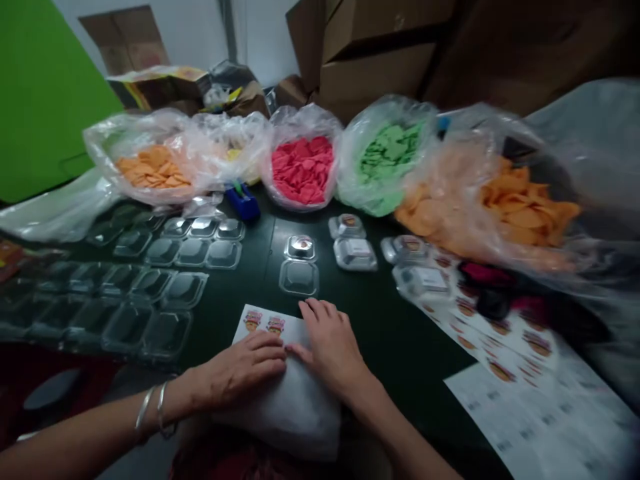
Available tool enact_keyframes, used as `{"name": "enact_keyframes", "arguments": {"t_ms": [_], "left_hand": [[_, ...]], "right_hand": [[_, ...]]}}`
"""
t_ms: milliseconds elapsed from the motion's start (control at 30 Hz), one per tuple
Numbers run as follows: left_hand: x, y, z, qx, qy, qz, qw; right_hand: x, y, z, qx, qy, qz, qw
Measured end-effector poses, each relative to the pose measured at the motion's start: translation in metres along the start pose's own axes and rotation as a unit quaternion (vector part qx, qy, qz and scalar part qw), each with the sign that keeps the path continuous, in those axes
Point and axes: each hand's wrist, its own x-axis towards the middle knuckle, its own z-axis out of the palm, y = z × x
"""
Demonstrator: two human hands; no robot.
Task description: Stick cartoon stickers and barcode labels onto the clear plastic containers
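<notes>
Sticker sheet (300,403) beneath the left hand (253,365) and right hand (333,343), at the near edge of the counter (400,347). Fingers rest loosely bent; whether they pinch it is unclear.

A sticker sheet (293,397) lies at the near edge of the table (385,313), under the left hand (257,363) and the right hand (333,343). Just beyond it sits an open container (299,277); rows of containers (167,300) spread to the left. Label sheets (540,413) lie to the right. Behind, bags (303,167) of flat pieces line up, a tape dispenser (243,202) before them and cardboard boxes (375,80) at the back.
</notes>
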Motion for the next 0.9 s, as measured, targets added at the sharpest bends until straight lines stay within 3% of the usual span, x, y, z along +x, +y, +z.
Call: {"name": "enact_keyframes", "arguments": {"t_ms": [67, 133, 200, 267, 333, 467, 533, 633, 800, 900], "left_hand": [[-0.009, -0.001, -0.001, -0.044, 0.036, -0.005, 0.998], [-0.013, -0.005, 0.000, -0.090, 0.111, -0.037, 0.989], [-0.013, -0.010, 0.002, -0.125, 0.185, -0.085, 0.971], [-0.011, -0.013, 0.003, -0.153, 0.219, -0.116, 0.957], [-0.010, -0.015, 0.003, -0.182, 0.231, -0.126, 0.947], [-0.010, -0.014, 0.002, -0.197, 0.247, -0.134, 0.939], [-0.010, -0.013, 0.005, -0.162, 0.238, -0.155, 0.945], [-0.006, -0.012, 0.010, -0.087, 0.225, -0.217, 0.946], [0.004, -0.010, 0.009, -0.101, 0.199, -0.281, 0.933], [0.008, -0.009, 0.005, -0.111, 0.177, -0.288, 0.935]], "right_hand": [[0.016, -0.008, -0.001, -0.018, -0.086, 0.015, 0.996], [0.025, -0.009, -0.008, 0.013, -0.167, 0.060, 0.984], [0.031, -0.005, -0.016, 0.083, -0.218, 0.082, 0.969], [0.038, 0.001, -0.023, 0.170, -0.256, 0.079, 0.948], [0.046, 0.006, -0.026, 0.272, -0.319, 0.097, 0.903], [0.057, 0.004, -0.021, 0.435, -0.454, 0.194, 0.753], [0.059, 0.000, -0.018, 0.471, -0.474, 0.212, 0.714], [0.060, -0.004, -0.018, 0.477, -0.479, 0.168, 0.718], [0.065, -0.006, -0.025, 0.394, -0.485, 0.014, 0.781], [0.068, -0.004, -0.027, 0.351, -0.471, -0.022, 0.809]]}}
